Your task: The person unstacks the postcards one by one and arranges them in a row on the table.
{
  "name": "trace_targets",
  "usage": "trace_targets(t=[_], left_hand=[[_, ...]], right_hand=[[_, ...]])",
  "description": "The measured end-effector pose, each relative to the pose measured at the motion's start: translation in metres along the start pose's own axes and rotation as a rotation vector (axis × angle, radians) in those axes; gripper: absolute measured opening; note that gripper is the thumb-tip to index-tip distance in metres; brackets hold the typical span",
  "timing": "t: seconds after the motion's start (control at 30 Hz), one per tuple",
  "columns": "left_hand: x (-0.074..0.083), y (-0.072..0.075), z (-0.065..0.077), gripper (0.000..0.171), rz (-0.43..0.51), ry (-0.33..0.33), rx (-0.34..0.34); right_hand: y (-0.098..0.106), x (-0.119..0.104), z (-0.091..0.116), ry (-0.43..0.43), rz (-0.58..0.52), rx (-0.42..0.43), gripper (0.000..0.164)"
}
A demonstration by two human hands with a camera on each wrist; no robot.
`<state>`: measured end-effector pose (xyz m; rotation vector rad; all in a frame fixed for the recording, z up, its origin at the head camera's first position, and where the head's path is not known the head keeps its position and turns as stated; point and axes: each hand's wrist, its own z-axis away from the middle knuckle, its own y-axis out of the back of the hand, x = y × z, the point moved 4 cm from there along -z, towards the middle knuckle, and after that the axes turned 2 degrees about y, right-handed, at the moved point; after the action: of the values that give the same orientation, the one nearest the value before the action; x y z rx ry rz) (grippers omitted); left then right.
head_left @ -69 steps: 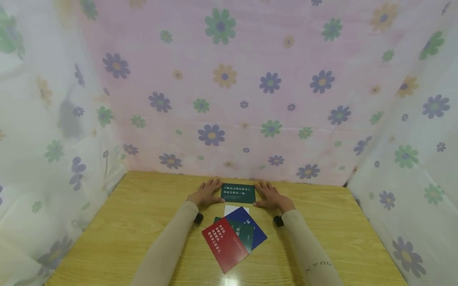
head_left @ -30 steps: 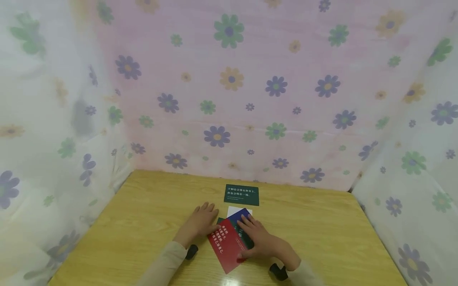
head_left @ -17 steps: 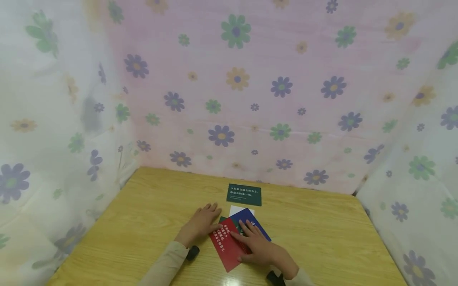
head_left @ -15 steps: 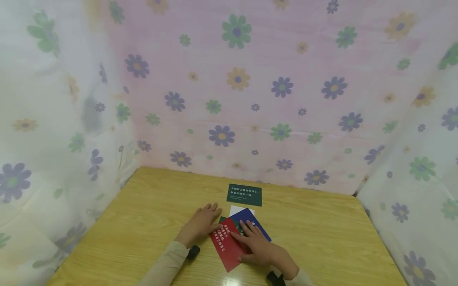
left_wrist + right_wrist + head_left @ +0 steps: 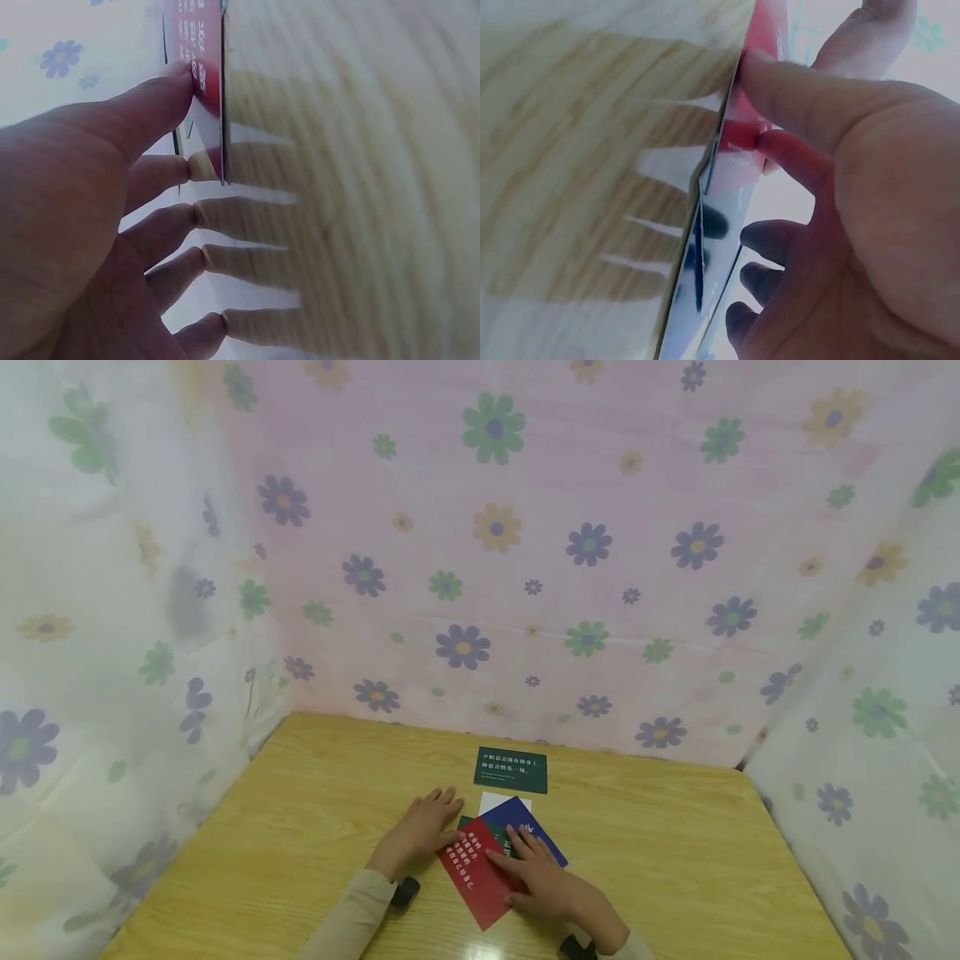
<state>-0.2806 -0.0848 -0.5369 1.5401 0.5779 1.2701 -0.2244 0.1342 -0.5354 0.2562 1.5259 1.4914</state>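
Several printed cards overlap on the wooden table. A red card (image 5: 477, 881) with white writing lies on top, over a green card (image 5: 499, 837) and a blue card (image 5: 546, 835). Part of a white card (image 5: 495, 802) shows behind them. Farther back, a dark green card (image 5: 511, 771) lies apart. My left hand (image 5: 416, 835) rests palm down left of the pile, fingers spread on the table, thumb (image 5: 169, 86) touching the red card's left side. My right hand (image 5: 551, 885) rests over the pile's right side, its thumb and index finger on the red card and its other fingers reaching toward the blue one.
The wooden table (image 5: 322, 827) meets a flower-printed cloth (image 5: 450, 685) at the back, with similar cloth on both sides. A black wrist device (image 5: 405, 892) shows by the left wrist, and another (image 5: 577, 947) by the right.
Both hands have come nearer, from the sides of the far green card to the overlapping pile. The right hand then shifted slightly, uncovering more blue. Over the last half second they barely moved.
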Motion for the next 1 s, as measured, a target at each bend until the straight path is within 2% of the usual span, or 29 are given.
trace_targets(t=[0.17, 0.4, 0.53, 0.63, 0.73, 1.0], left_hand=[[0.006, 0.001, 0.000, 0.059, -0.002, 0.001, -0.014], [0.014, 0.003, 0.005, 0.057, -0.040, -0.027, -0.072], [0.019, 0.004, 0.012, 0.053, -0.079, -0.060, -0.102], [0.022, 0.004, 0.019, 0.050, -0.125, -0.074, -0.105], [0.023, 0.003, 0.027, 0.051, -0.160, -0.084, -0.104], [0.021, 0.003, 0.046, 0.065, -0.066, -0.094, -0.121]], right_hand=[[0.004, 0.000, 0.004, -0.034, 0.032, 0.017, 0.061], [0.003, -0.002, 0.005, -0.050, 0.034, 0.004, 0.071], [0.003, -0.002, 0.008, -0.060, 0.042, 0.010, 0.086], [0.001, -0.001, 0.012, -0.071, 0.042, -0.009, 0.102], [-0.001, 0.001, 0.015, -0.083, 0.014, -0.035, 0.111], [0.000, 0.002, 0.021, -0.067, -0.032, -0.027, 0.101]])
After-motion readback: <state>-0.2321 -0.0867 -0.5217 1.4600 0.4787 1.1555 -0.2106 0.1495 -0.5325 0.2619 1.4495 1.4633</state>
